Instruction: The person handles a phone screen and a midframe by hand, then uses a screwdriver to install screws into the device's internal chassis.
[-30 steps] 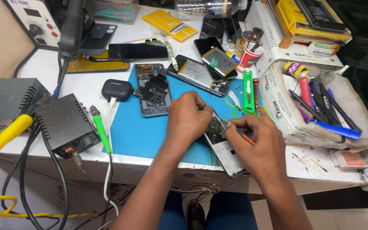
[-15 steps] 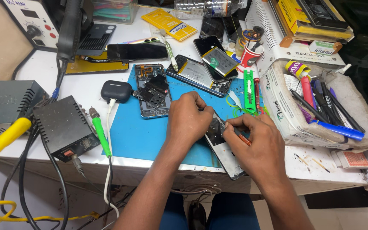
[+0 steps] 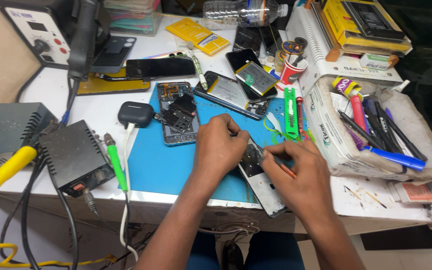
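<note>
A: Where does the opened phone (image 3: 262,180) lie?

B: At the front edge of the worktop (image 3: 101,107), on the right end of the blue mat (image 3: 161,165). Its long axis runs from the mat's middle toward the front-right, its near corner hanging just over the edge.

A: And the left hand (image 3: 218,145)?

B: It presses down on the phone's upper left part, its grip closed narrow on the frame.

A: The right hand (image 3: 303,172)?

B: It comes in from the right, pinching a thin orange-handled tool (image 3: 282,167) whose tip points left into the phone's middle. Both hands touch the phone; the right does the fine work.
</note>
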